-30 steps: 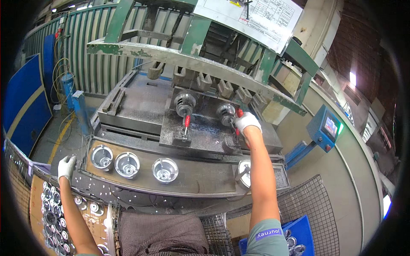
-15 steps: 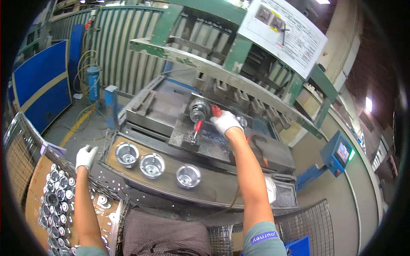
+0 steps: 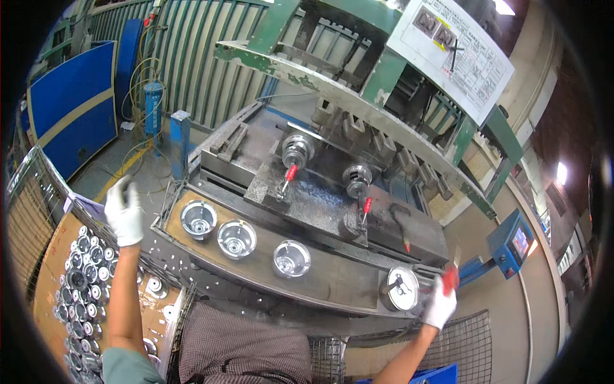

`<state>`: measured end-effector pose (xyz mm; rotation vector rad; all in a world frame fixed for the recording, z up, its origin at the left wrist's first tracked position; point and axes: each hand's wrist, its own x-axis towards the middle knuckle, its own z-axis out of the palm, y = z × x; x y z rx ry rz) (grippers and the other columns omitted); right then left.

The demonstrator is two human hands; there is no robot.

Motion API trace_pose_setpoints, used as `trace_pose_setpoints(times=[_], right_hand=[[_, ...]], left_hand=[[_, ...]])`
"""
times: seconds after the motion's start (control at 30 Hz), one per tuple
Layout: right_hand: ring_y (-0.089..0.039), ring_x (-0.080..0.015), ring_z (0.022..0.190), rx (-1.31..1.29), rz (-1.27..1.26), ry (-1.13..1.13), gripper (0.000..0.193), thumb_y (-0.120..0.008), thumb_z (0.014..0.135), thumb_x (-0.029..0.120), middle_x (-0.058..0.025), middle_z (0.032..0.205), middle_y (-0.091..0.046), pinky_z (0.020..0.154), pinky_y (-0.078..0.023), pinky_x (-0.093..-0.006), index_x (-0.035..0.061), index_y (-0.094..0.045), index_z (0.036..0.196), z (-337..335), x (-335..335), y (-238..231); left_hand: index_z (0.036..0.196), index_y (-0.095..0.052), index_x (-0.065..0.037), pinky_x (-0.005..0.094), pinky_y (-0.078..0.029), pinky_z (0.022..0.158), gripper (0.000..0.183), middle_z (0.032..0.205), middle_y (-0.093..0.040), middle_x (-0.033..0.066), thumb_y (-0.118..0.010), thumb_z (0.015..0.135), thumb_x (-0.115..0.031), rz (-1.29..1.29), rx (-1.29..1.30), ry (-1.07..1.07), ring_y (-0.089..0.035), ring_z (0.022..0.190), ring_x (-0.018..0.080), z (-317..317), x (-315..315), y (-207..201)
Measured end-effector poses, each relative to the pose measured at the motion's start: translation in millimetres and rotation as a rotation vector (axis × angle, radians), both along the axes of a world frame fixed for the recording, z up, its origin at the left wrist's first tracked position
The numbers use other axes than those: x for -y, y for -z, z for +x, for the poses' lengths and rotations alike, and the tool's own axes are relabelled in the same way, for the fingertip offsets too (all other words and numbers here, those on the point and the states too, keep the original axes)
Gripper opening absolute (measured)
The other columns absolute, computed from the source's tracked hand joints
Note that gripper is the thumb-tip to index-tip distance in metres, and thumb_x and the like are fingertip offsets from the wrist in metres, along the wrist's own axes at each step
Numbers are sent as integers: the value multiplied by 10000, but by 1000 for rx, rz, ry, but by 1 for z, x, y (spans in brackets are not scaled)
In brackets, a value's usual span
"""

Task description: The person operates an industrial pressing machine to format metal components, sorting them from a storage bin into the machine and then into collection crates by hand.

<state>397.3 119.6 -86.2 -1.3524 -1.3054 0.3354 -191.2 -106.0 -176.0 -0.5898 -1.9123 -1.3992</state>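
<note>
Round metal part [image 3: 402, 288]: right end of the surface [image 3: 332, 281], just left of the right hand.
Right hand [image 3: 440, 303]: gloved, fingers [image 3: 449, 280] clenched on a red-handled tool [image 3: 451, 275], beside the part.
Left hand [image 3: 125, 213]: gloved, fingers released, raised left of the surface, holding nothing.
Metal cups [image 3: 236, 238]: three in a row, between the hands.
Small metal parts [image 3: 70, 281]: on board lower left.

"Where did the head camera sit?"
"Up at the person's head, facing forward and down over the machine bed [image 3: 320, 198], fairly near."
"Any second view?"
"No, just that one wide fisheye; both forearms entered from the lower edge."
</note>
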Motion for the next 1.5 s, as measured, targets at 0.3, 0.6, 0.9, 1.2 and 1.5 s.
trace_pose_setpoints(times=[0.3, 0.6, 0.9, 1.2, 1.5], right_hand=[[-601, -344, 1040, 353, -29, 894, 380, -688, 856, 250, -201, 1191, -591, 888, -488, -470, -12, -635, 1127, 107, 0, 101], [-561, -233, 1162, -659, 17, -760, 493, -522, 978, 330, -168, 1273, -567, 956, -476, -330, -61, -534, 1278, -187, -106, 2], [-603, -139, 536, -494, -144, -953, 391, -575, 937, 312, -157, 735, -687, 513, -462, -276, -60, -694, 932, -163, -43, -4], [-465, -310, 1315, 833, -541, -538, 812, -545, 773, 658, -239, 1353, -517, 1052, -372, -372, 64, -552, 1325, -245, -198, -35], [-665, -235, 924, -175, -313, -383, 596, -721, 745, 430, -220, 1109, -665, 801, -515, -338, -21, -624, 1123, -125, -172, -18]], left_hand=[[1028, -655, -74, 426, -485, 861, 518, 984, -630, 179, -665, 784, -531, -533, 110, 512, -617, 962, 355, 142, -214, -95], [680, -570, -61, 437, -459, 604, 227, 731, -564, 149, -748, 735, -190, -172, -341, 749, -569, 665, 337, 175, -159, -78], [1129, -619, -76, 401, -484, 901, 545, 1055, -634, 168, -687, 786, -494, -535, 21, 519, -616, 1022, 318, 97, -187, -102], [1304, -405, 4, 403, -523, 873, 805, 1084, -662, 207, -731, 711, -432, -966, 194, 297, -649, 1033, 341, 133, -331, -115], [1308, -415, -42, 433, -519, 856, 759, 1037, -651, 251, -743, 683, -320, -756, -120, 834, -647, 956, 402, 193, -198, -156]])
